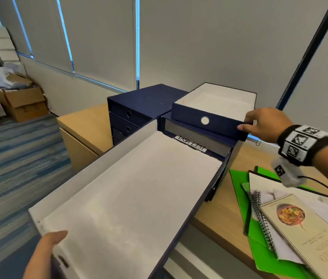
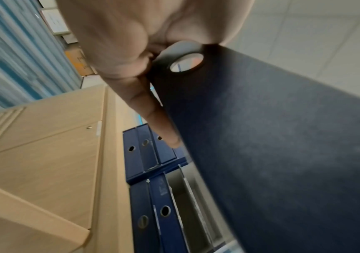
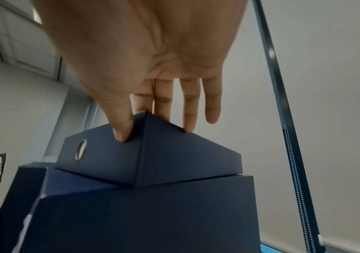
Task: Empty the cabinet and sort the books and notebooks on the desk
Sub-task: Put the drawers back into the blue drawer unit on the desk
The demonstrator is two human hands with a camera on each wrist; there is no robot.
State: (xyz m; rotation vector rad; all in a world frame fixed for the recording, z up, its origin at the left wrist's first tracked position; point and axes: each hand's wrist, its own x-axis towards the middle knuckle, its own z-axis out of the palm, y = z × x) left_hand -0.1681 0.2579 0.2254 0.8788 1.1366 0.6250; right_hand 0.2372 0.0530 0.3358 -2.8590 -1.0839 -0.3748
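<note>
A big navy box file point(image 1: 131, 198) with a white inside lies open in front of me. My left hand point(image 1: 48, 244) grips its near end, thumb on the inner edge; in the left wrist view the fingers point(image 2: 152, 119) curl under its navy spine point(image 2: 282, 145) by the ring hole. A second open navy box file point(image 1: 209, 119) tops a stack on the desk point(image 1: 245, 158), above a file labelled TASK LIST point(image 1: 195, 142). My right hand point(image 1: 259, 121) pinches that file's right front corner point(image 3: 174, 154), thumb point(image 3: 121, 130) on the front, fingers on the side.
More navy files point(image 1: 139, 105) stand stacked behind. A green folder point(image 1: 237, 184), a spiral notebook point(image 1: 263, 224) and a book with a bowl picture point(image 1: 299, 228) lie at the right. Blue lever-arch files point(image 2: 152, 205) stand in the wooden cabinet point(image 2: 44, 154). Cardboard boxes point(image 1: 24, 103) sit far left.
</note>
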